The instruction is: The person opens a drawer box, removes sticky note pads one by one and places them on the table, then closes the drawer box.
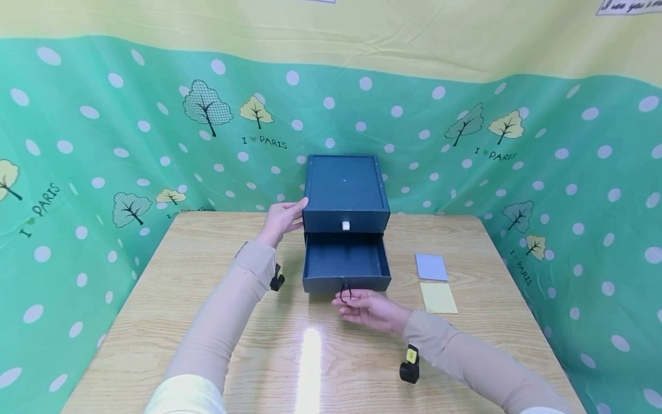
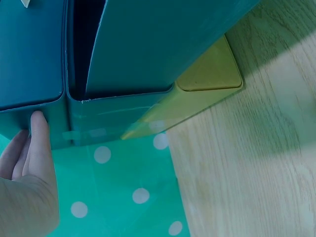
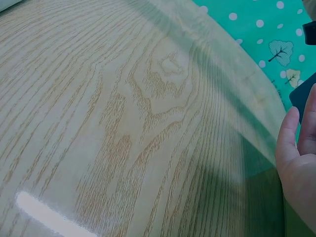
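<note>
Presently, drawer (image 1: 323, 284): open, just beyond my right hand (image 1: 372, 308), the nearer.
Loop (image 1: 345, 287): right fingers grip it.
Cabinet (image 1: 345, 184): left hand (image 1: 282, 221), fingers extended, touches left side.

We read the drawer box (image 1: 345, 187) as smooth board or plastic, can't tell which, low satin sheen; the open drawer (image 1: 322, 284) matches. Knob (image 1: 346, 226) looks like plastic; pull loop (image 1: 341, 294) looks like thin cord. Tabletop (image 1: 178, 264): wood grain, smooth, glossy enough that we get a bright light streak. Backdrop (image 1: 331, 86): printed cloth, softly creased, faint sheen. Blue note (image 1: 431, 268) and yellow note (image 1: 439, 299): flat matt paper. Sleeves (image 1: 219, 325): matt cloth.
</note>
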Action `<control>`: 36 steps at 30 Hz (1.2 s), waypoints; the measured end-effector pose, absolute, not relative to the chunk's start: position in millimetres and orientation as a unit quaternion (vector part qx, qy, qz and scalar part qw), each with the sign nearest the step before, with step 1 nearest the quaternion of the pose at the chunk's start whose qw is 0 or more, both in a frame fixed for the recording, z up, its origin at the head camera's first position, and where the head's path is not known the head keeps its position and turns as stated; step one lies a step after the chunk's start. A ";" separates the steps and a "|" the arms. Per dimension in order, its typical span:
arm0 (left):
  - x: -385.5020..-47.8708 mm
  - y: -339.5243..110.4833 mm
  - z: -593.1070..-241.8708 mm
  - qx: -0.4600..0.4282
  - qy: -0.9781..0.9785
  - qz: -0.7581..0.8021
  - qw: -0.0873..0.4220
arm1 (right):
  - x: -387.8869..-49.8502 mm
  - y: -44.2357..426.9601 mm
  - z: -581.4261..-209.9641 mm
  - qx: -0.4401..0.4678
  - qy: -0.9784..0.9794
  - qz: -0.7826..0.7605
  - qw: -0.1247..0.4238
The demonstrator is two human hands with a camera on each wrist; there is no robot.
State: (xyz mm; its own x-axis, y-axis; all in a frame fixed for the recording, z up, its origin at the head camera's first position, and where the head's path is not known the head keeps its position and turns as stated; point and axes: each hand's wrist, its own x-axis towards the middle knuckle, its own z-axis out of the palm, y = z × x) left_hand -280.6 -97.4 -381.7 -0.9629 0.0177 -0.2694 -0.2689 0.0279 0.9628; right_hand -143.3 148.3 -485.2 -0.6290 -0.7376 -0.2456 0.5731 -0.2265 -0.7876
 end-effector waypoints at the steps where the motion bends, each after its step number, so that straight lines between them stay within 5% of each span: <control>1: -280.6 -97.4 -381.7 -0.088 0.710 0.691 0.104 | -143.4 148.4 -485.1 -0.093 0.456 -0.779 0.421; 36: -281.7 -97.7 -382.1 -0.091 0.710 0.690 0.107 | -149.3 139.6 -481.5 -0.045 0.500 -0.774 0.386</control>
